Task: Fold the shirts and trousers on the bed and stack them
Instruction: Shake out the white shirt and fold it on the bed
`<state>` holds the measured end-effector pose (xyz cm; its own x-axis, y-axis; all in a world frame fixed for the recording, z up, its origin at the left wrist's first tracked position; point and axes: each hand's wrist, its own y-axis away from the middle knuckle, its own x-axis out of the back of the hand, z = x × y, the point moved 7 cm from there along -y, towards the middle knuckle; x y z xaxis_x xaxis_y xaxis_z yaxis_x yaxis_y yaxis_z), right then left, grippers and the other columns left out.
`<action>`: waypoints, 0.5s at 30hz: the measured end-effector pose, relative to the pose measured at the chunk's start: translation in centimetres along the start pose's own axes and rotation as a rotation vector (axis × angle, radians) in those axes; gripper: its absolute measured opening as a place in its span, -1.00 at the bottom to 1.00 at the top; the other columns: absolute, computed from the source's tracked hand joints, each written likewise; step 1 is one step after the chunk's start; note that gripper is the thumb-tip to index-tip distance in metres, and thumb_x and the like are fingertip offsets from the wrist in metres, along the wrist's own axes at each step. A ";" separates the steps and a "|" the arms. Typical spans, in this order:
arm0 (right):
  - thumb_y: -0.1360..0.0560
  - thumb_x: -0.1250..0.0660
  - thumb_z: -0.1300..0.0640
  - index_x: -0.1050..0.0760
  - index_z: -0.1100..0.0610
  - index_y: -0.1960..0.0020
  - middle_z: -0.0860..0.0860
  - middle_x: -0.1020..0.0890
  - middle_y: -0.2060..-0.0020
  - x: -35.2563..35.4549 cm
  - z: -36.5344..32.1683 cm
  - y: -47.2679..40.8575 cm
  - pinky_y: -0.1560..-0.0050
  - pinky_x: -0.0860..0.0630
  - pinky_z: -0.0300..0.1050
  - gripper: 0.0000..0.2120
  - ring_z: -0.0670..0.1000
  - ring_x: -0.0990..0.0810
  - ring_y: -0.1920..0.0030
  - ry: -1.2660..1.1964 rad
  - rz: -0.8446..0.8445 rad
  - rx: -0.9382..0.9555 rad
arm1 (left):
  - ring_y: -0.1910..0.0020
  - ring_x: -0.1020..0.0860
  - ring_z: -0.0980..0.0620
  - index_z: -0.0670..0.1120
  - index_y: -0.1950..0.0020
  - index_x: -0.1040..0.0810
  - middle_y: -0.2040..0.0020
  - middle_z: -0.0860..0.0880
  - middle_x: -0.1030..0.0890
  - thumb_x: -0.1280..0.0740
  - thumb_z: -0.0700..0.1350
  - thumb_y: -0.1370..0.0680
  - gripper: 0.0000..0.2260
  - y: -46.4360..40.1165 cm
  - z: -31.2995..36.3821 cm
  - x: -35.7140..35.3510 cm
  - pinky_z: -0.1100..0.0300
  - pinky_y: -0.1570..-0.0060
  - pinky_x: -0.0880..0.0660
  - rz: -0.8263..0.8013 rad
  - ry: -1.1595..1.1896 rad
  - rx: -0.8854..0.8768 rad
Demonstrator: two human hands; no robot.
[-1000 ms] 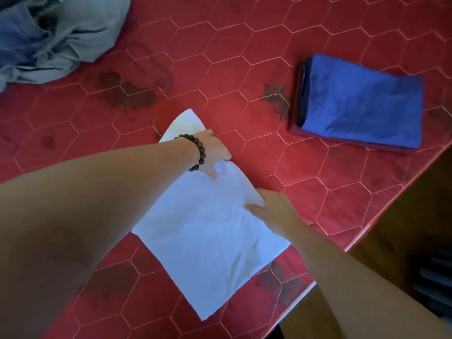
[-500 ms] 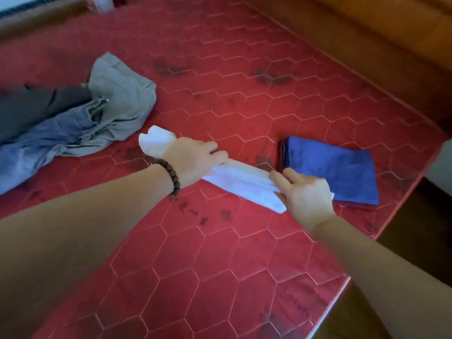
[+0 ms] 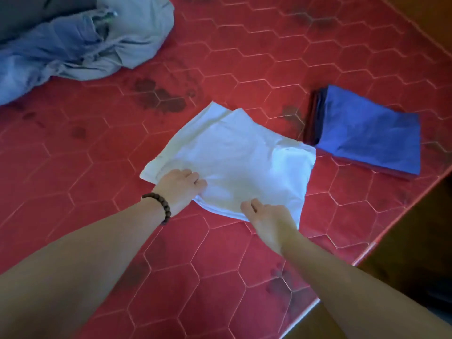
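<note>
Since before, white shirt [image 3: 234, 162] lies flat, both hands gripping it.

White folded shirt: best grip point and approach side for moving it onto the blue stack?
Probably the near folded edge of the white shirt, from the person's side, one hand toward each end. It lies flat with layers meeting there, where the left hand and right hand already sit. The blue stack lies right.
</note>
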<state>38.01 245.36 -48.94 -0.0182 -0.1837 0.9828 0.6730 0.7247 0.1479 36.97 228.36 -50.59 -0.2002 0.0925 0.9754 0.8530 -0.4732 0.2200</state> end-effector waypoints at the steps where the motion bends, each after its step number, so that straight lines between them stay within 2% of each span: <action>1: 0.16 -0.51 0.32 -0.47 0.15 0.07 0.00 -0.51 0.43 -0.2 -1.2 0.3 0.59 -0.06 -0.25 -0.35 0.03 -0.37 0.68 -0.007 -0.010 0.004 | 0.38 -0.54 -0.14 -0.14 0.25 -0.57 0.36 -0.10 -0.52 -0.47 -0.44 -0.10 -0.67 1.1 -0.2 -0.4 0.07 0.42 -0.50 0.027 -0.019 0.024; 3: 0.13 -0.48 0.32 -0.46 0.14 0.07 -0.02 -0.49 0.43 -0.1 -4.1 0.7 0.59 -0.04 -0.26 -0.37 0.03 -0.30 0.71 -0.033 -0.044 0.024 | 0.33 -0.54 -0.13 -0.13 0.20 -0.59 0.32 -0.09 -0.53 -0.46 -0.43 -0.14 -0.67 3.2 -1.0 -0.6 0.06 0.35 -0.49 0.050 -0.066 0.064; 4: 0.13 -0.47 0.33 -0.52 0.13 0.10 -0.03 -0.48 0.44 0.2 -5.8 0.9 0.60 -0.05 -0.27 -0.41 0.05 -0.22 0.71 -0.055 -0.061 0.035 | 0.27 -0.54 -0.13 -0.12 0.14 -0.59 0.27 -0.09 -0.54 -0.45 -0.42 -0.20 -0.69 4.3 -1.5 -0.8 0.05 0.28 -0.49 0.039 -0.073 0.090; 6: 0.11 -0.40 0.36 -0.59 0.09 0.16 -0.05 -0.45 0.47 0.8 -9.5 1.0 0.61 -0.06 -0.30 -0.48 0.06 -0.10 0.69 -0.109 -0.068 0.056 | 0.05 -0.52 -0.13 -0.08 -0.07 -0.54 0.06 -0.07 -0.55 -0.32 -0.33 -0.42 -0.73 6.6 -3.1 -1.8 0.02 0.07 -0.43 -0.022 -0.082 0.163; 9: 0.04 -0.25 0.35 -0.54 0.13 0.11 -0.05 -0.44 0.51 1.7 -16.0 0.4 0.61 -0.09 -0.32 -0.50 0.01 -0.25 0.75 -0.158 -0.086 0.111 | -0.14 -0.41 -0.09 -0.02 -0.24 -0.40 -0.14 -0.04 -0.45 -0.12 -0.21 -0.56 -0.73 10.6 -5.5 -2.8 0.06 -0.10 -0.31 -0.146 -0.104 0.294; 11: 0.04 -0.38 0.32 -0.54 0.16 0.00 -0.03 -0.49 0.46 2.0 -20.0 -0.1 0.59 -0.12 -0.30 -0.42 0.01 -0.37 0.69 -0.180 -0.141 0.145 | -0.18 -0.39 -0.08 -0.02 -0.26 -0.38 -0.19 -0.03 -0.42 -0.14 -0.16 -0.58 -0.74 13.4 -6.5 -3.2 0.07 -0.12 -0.31 -0.174 -0.121 0.377; 12: -0.07 -0.43 0.30 -0.52 0.19 -0.13 0.03 -0.54 0.35 1.6 -21.7 -0.2 0.56 -0.14 -0.26 -0.40 0.05 -0.46 0.60 -0.213 -0.203 0.156 | -0.22 -0.37 -0.08 -0.02 -0.30 -0.36 -0.23 -0.04 -0.41 -0.14 -0.15 -0.58 -0.71 14.9 -6.9 -3.5 0.07 -0.14 -0.31 -0.194 -0.113 0.419; 13: -0.25 -0.39 0.30 -0.41 0.22 -0.28 0.10 -0.56 0.20 1.1 -23.3 -0.1 0.51 -0.20 -0.20 -0.41 0.12 -0.52 0.48 -0.274 -0.256 0.176 | -0.28 -0.34 -0.09 -0.01 -0.36 -0.33 -0.29 -0.04 -0.37 -0.14 -0.16 -0.58 -0.66 16.5 -7.1 -4.0 0.05 -0.18 -0.30 -0.219 -0.093 0.458; 14: -0.43 -0.30 0.26 -0.29 0.21 -0.37 0.14 -0.54 0.08 0.6 -24.5 0.0 0.44 -0.25 -0.14 -0.48 0.16 -0.54 0.38 -0.339 -0.320 0.187 | -0.35 -0.29 -0.09 0.00 -0.43 -0.27 -0.37 -0.06 -0.32 -0.11 -0.18 -0.57 -0.59 18.0 -7.1 -4.6 0.04 -0.24 -0.28 -0.248 -0.070 0.491; 15: -0.55 -0.22 0.13 -0.25 0.19 -0.39 0.14 -0.53 0.04 0.5 -25.1 -0.1 0.39 -0.28 -0.11 -0.57 0.17 -0.52 0.33 -0.393 -0.334 0.178 | -0.43 -0.22 -0.10 0.00 -0.49 -0.21 -0.45 -0.07 -0.25 -0.10 -0.21 -0.56 -0.52 19.4 -7.0 -5.0 0.01 -0.31 -0.24 -0.275 -0.042 0.521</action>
<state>56.51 228.48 -51.21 -0.5071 -0.1860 0.8416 0.4482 0.7771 0.4419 51.18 212.59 -51.34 -0.4377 0.1907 0.8787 0.8988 0.0653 0.4335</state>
